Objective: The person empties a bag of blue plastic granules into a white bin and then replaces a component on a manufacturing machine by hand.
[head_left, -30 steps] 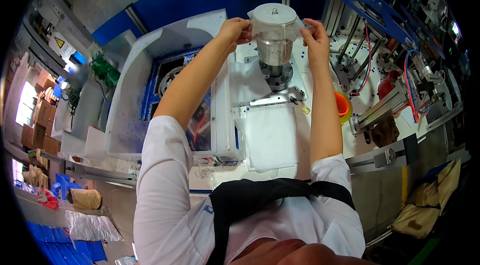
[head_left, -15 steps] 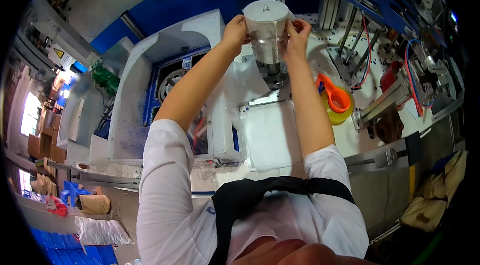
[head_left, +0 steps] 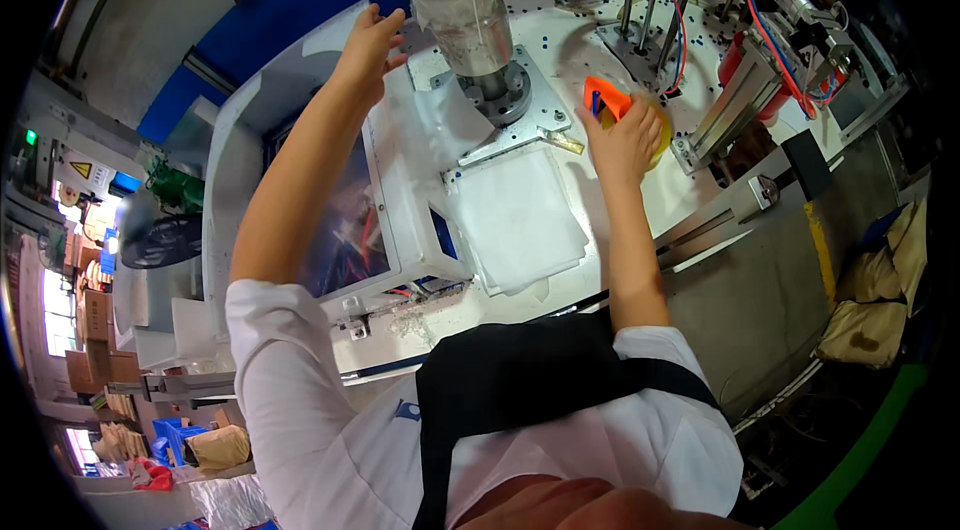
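Upright on a metal base stands a cylindrical form (head_left: 475,35) with a pale round top and a small knob. Clear-looking sheet wraps around it, its edges jutting out near the top. My left hand (head_left: 372,52) is just left of the form, apart from it, open with fingers spread and nothing in them. Off to the right, my right hand (head_left: 627,138) closes over what looks like an orange tape dispenser (head_left: 606,95) with a yellow roll, whose lower part the hand hides. A stack of translucent white sheets (head_left: 515,220) lies between my forearms.
A white housing (head_left: 235,185) with a dark-framed window stands at the left. Metal posts, red and blue tubes, and a machine bracket (head_left: 735,90) rise at the right. A metal rail (head_left: 715,220) edges the right side of the table (head_left: 655,198).
Both hands have let go of the wrapped form. My left hand has drawn off to its left, and my right hand has come down onto the orange dispenser. The view has shifted.
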Action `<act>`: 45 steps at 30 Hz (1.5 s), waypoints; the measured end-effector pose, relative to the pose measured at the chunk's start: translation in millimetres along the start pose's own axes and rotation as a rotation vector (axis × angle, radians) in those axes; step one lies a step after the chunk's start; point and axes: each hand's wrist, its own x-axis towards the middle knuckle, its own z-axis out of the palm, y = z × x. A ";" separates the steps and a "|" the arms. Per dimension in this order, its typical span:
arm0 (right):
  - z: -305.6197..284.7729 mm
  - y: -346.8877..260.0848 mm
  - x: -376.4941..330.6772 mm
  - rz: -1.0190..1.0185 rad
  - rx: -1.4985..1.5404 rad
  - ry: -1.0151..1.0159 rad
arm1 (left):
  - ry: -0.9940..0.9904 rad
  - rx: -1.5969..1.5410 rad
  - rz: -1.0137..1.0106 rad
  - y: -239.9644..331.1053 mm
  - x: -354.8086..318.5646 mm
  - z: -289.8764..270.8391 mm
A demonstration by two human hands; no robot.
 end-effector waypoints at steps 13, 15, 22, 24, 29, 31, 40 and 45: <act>-44.1 19.2 -51.0 0.293 1.074 -0.376 | -0.569 0.321 0.356 -1.3 -100.7 29.0; -66.6 18.1 -68.9 0.265 1.349 -0.492 | -0.557 0.349 0.373 -0.6 -101.2 33.8; -104.2 8.7 -97.5 0.416 1.718 -0.596 | -0.734 0.654 0.625 -13.3 -106.4 65.9; -107.5 13.6 -96.7 0.477 1.840 -0.589 | -0.801 0.583 0.534 -15.4 -107.9 72.6; -118.6 38.9 -107.8 0.669 2.147 -0.678 | -0.411 0.650 0.810 -31.8 -71.5 79.8; -134.4 36.1 -109.1 0.615 2.342 -0.711 | -0.240 0.772 0.701 -0.3 -40.6 75.5; -135.4 49.2 -128.3 0.786 2.189 -0.642 | -1.094 0.937 0.549 -28.0 -89.3 138.6; -128.4 53.6 -131.5 0.640 2.054 -0.667 | -0.854 0.671 0.557 -10.1 -95.4 116.1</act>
